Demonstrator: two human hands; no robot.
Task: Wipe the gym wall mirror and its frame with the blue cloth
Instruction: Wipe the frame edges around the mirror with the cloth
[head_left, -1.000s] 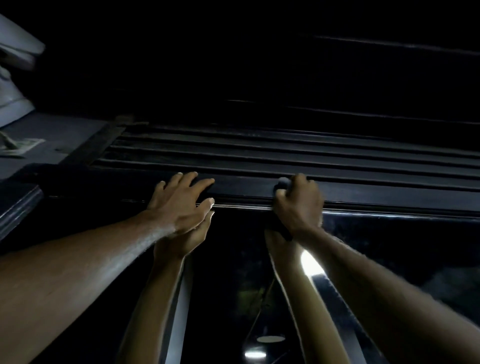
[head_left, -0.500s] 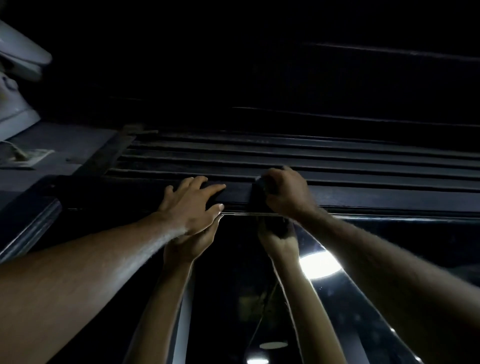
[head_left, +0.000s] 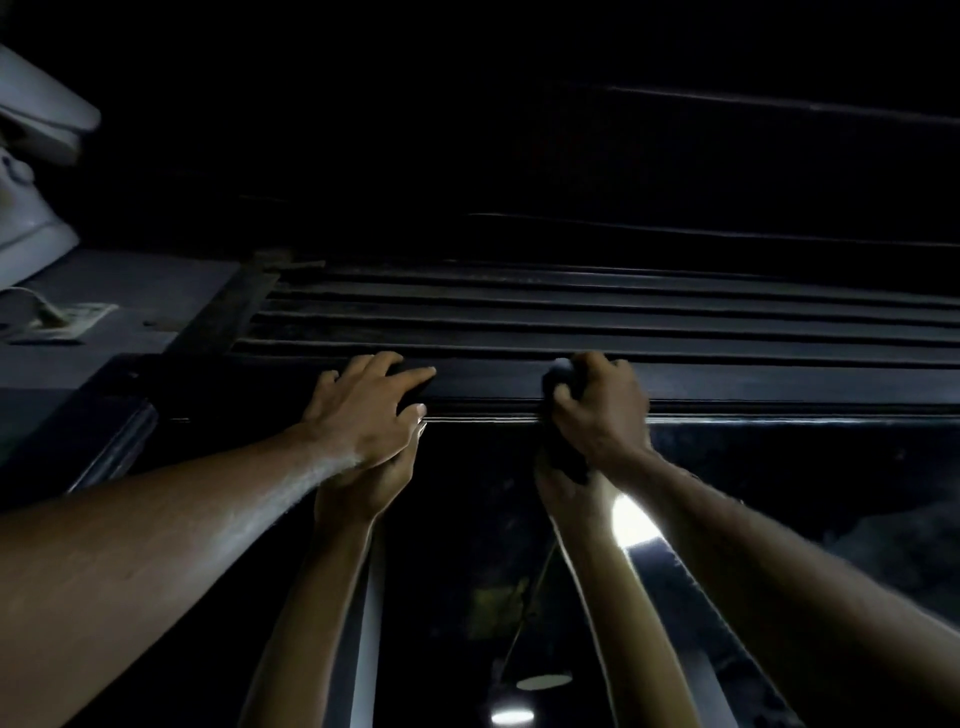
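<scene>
Cloth, one, in right hand; left hand flat on one frame

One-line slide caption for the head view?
Frame wipe: right hand grips the bunched cloth against the mirror frame, left hand rests flat beside it.

Up at the top edge, the left hand lies with fingers spread on the dark frame. Further right, the right hand clutches a bunched cloth, dark in this dim light, against the same rail. Both arms show again in the mirror below, beside a bright reflected lamp.
</scene>
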